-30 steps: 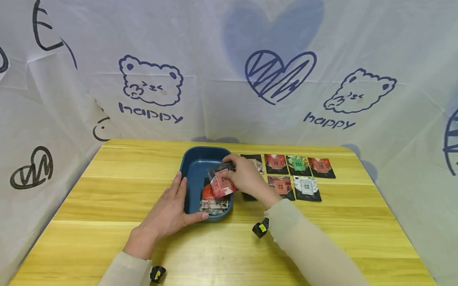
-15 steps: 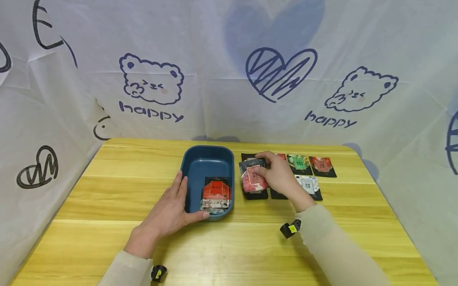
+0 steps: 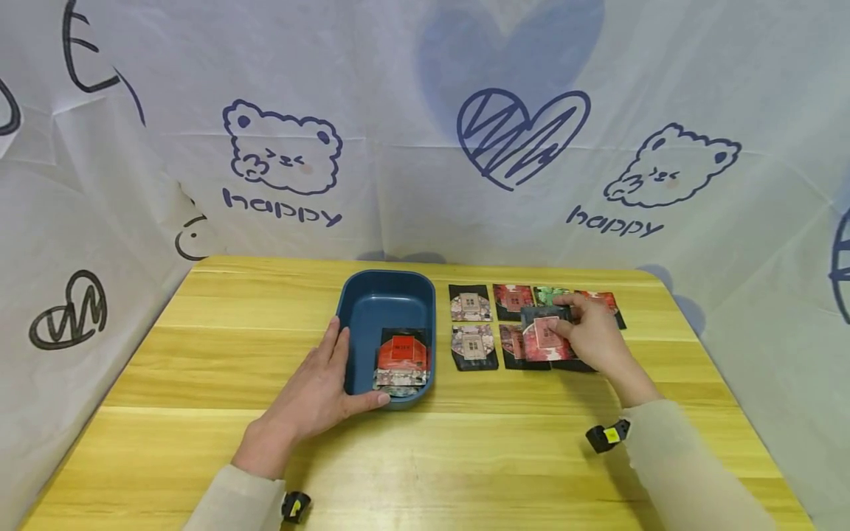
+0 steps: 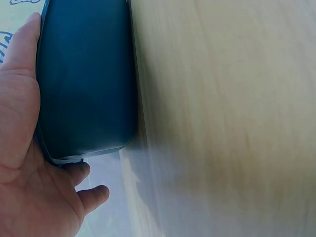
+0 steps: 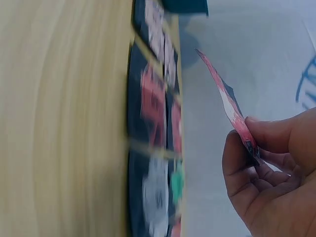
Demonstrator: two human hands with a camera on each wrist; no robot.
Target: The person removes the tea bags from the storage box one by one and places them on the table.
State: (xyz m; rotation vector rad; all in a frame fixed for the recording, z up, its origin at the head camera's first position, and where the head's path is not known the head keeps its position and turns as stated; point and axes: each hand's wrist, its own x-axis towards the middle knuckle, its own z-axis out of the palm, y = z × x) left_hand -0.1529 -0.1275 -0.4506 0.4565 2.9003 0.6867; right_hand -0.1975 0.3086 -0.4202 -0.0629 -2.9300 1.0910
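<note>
A pink-and-black sachet [image 3: 543, 341] hangs above the laid-out sachets, its edge pinched between thumb and fingers of my right hand [image 3: 595, 335]. In the right wrist view this sachet [image 5: 227, 101] is seen nearly edge-on, apart from the table. My left hand [image 3: 311, 382] rests against the left side and near corner of a dark blue rectangular bin [image 3: 340, 302], fingers mostly straight. The left wrist view shows the bin's outer wall [image 4: 89, 74] beside the palm. Inside the bin, a red-and-black sachet [image 3: 401, 350] lies on top of other overlapping sachets.
Two rows of flat sachets lie right of the bin. They include a beige one [image 3: 474, 346], a red one [image 3: 513, 301] and a green one [image 3: 550, 296]. Some are partly hidden by the held sachet and right hand. A printed white cloth [image 3: 398, 184] hangs behind the wooden table [image 3: 412, 472].
My right hand has carried the pink-and-black sachet rightward, from over the bin to over the right part of the rows. The left hand and the bin have stayed in place.
</note>
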